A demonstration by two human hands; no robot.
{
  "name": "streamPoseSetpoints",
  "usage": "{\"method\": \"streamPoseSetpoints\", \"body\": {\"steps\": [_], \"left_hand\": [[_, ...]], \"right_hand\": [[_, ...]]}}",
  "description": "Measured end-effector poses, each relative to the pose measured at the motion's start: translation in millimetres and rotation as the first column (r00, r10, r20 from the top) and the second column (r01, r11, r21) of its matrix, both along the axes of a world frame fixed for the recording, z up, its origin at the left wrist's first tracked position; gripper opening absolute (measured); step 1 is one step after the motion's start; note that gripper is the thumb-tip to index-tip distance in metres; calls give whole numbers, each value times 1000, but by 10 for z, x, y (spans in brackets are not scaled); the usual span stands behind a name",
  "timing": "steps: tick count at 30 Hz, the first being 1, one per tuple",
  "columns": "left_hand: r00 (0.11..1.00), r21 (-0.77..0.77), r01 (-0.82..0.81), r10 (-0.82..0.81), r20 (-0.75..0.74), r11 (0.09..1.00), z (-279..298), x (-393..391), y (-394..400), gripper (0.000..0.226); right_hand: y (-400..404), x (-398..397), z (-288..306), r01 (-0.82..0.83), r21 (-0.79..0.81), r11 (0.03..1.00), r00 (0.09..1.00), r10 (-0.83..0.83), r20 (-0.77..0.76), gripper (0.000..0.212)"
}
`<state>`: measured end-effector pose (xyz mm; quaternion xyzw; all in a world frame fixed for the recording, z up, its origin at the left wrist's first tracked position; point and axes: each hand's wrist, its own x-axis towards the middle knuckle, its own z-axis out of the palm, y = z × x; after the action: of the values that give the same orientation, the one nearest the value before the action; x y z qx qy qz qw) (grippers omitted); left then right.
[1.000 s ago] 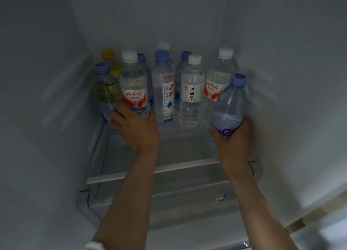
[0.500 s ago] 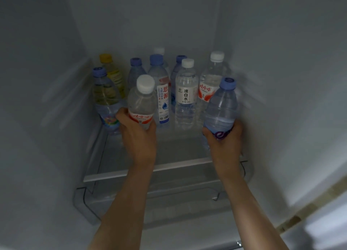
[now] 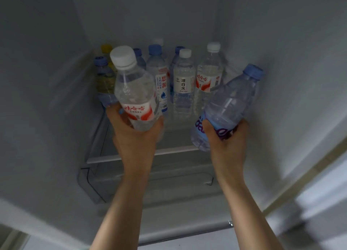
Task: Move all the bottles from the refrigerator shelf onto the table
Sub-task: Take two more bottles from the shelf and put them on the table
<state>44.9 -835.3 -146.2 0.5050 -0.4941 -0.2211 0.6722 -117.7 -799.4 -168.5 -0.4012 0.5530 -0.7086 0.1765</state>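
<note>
My left hand (image 3: 136, 137) grips the base of a white-capped water bottle with a red label (image 3: 133, 88), lifted off the glass shelf (image 3: 142, 155) and leaning slightly left. My right hand (image 3: 228, 142) grips a blue-capped bottle with a purple label (image 3: 231, 103), tilted to the right above the shelf's front. Several more bottles stand at the back of the shelf: a white-label bottle (image 3: 184, 82), a red-label bottle with a white cap (image 3: 209, 75), a blue-capped bottle (image 3: 158, 75), and a yellowish drink bottle (image 3: 104, 79) at far left.
The refrigerator's white side walls close in on the left (image 3: 47, 99) and right (image 3: 300, 81). Below the shelf sits a clear drawer (image 3: 169, 189). The front part of the shelf holds nothing. The table is out of view.
Both hands have pulled their bottles up and toward me, off the shelf. The left bottle came out of the row; the right bottle now tilts further right.
</note>
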Motion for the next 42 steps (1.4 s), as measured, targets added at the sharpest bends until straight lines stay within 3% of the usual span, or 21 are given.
{"method": "streamPoseSetpoints", "body": {"steps": [7,14,20,23,28,34,42], "left_hand": [[985,23,169,-168,-47,985,-18,88,491,73],[942,16,337,-336,-17,942,-242,479,1156,63],[861,115,494,-504,73,862,-591,840,1884,62],[788,202,583,-609,94,787,-770,888,2246,65],[646,361,684,-757,104,634,-1086,846,2793,68],[435,485,761,-894,110,430,-1351,559,3463,72],[176,614,766,-981,85,191,-1689,-105,4686,78]], "right_hand": [[471,269,57,51,19,999,998,-50,-47,67],[1325,697,-115,141,72,987,990,-139,-38,49],[2311,1140,-416,212,171,962,975,-219,23,53],[2832,1224,-578,239,230,943,964,-260,63,52],[3640,1243,-828,369,372,852,917,-399,3,47],[4487,1220,-1096,471,510,720,844,-536,-22,67],[6005,1019,-1381,518,608,601,651,-738,176,82]]}}
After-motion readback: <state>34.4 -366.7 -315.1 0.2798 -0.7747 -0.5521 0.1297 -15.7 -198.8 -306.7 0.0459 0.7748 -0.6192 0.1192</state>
